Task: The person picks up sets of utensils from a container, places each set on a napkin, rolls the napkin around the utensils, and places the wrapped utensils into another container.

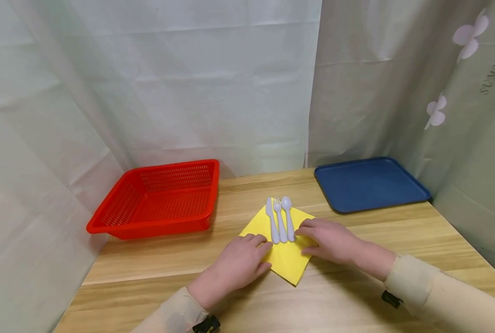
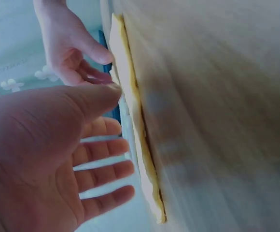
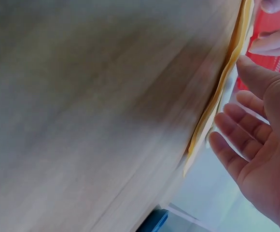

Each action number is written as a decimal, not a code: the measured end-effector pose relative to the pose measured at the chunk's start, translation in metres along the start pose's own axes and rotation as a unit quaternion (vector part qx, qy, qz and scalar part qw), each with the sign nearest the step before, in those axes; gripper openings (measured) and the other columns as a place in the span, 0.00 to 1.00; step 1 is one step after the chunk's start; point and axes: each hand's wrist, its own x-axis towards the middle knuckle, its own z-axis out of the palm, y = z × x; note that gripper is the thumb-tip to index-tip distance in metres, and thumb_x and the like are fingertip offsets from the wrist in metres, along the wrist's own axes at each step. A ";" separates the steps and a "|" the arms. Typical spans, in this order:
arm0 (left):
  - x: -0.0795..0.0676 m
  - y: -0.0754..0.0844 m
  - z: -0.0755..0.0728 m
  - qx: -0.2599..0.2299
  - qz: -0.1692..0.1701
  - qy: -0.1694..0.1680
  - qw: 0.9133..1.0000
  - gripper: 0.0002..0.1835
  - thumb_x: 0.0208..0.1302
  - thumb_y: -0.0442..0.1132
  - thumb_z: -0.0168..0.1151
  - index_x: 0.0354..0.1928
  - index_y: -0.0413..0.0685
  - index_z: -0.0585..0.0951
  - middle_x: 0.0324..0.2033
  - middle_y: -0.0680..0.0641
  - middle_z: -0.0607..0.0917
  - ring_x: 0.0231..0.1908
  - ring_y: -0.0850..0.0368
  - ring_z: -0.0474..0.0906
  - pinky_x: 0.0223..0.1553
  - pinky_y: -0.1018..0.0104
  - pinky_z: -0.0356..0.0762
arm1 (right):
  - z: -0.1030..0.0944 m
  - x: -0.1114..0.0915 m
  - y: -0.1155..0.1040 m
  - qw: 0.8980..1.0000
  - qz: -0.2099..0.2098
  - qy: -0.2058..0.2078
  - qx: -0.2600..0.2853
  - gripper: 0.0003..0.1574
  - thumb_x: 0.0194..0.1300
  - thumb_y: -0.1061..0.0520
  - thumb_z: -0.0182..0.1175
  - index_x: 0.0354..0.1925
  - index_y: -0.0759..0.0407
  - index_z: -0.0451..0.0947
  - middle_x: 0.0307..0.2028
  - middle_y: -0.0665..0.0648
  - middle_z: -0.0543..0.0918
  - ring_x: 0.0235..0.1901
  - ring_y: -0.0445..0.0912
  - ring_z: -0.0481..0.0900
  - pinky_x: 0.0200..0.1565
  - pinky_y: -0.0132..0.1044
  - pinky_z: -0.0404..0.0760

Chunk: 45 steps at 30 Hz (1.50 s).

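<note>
A folded yellow napkin (image 1: 290, 263) lies turned cornerwise on the table. On it, side by side, are a pale lilac plastic knife (image 1: 270, 213), a fork (image 1: 279, 216) and a spoon (image 1: 287, 206), their handles toward me. My left hand (image 1: 240, 262) is over the napkin's left edge, fingers loosely bent and close to the knife handle. Over the right edge is my right hand (image 1: 329, 240), its fingertips right at the spoon handle. Both wrist views show the thumbs and fingers apart, with nothing gripped; the napkin's edge (image 2: 136, 106) shows as a thin layered strip.
A red perforated basket (image 1: 155, 226) stands at the back left of the wooden table (image 1: 147, 273). At the back right lies a blue tray (image 1: 369, 185). Pale curtains (image 1: 189, 92) hang close behind and along both sides.
</note>
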 end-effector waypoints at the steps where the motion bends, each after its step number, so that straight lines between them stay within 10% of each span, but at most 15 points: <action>1: -0.001 0.000 0.000 -0.004 0.008 0.001 1.000 0.23 0.75 0.55 0.73 0.64 0.50 0.86 0.59 0.48 0.86 0.59 0.50 0.84 0.59 0.51 0.84 | 0.000 -0.001 -0.001 1.000 -0.005 0.002 -0.003 0.28 0.65 0.51 0.82 0.59 0.57 0.88 0.50 0.50 0.87 0.48 0.46 0.85 0.50 0.46 0.87; 11: -0.004 0.006 0.003 -0.012 0.064 0.000 0.998 0.21 0.77 0.55 0.71 0.62 0.53 0.86 0.62 0.52 0.86 0.64 0.54 0.82 0.68 0.55 0.78 | -0.001 -0.015 -0.016 0.999 -0.043 -0.008 -0.024 0.25 0.65 0.50 0.82 0.58 0.55 0.90 0.54 0.50 0.90 0.55 0.47 0.87 0.55 0.47 0.88; 45: -0.003 0.015 0.007 -0.003 0.074 -0.003 0.997 0.17 0.77 0.54 0.71 0.57 0.54 0.86 0.56 0.55 0.87 0.55 0.58 0.84 0.61 0.60 0.81 | 0.008 -0.021 -0.035 0.991 -0.103 0.023 -0.079 0.14 0.61 0.52 0.83 0.36 0.45 0.85 0.39 0.43 0.82 0.35 0.41 0.76 0.39 0.36 0.80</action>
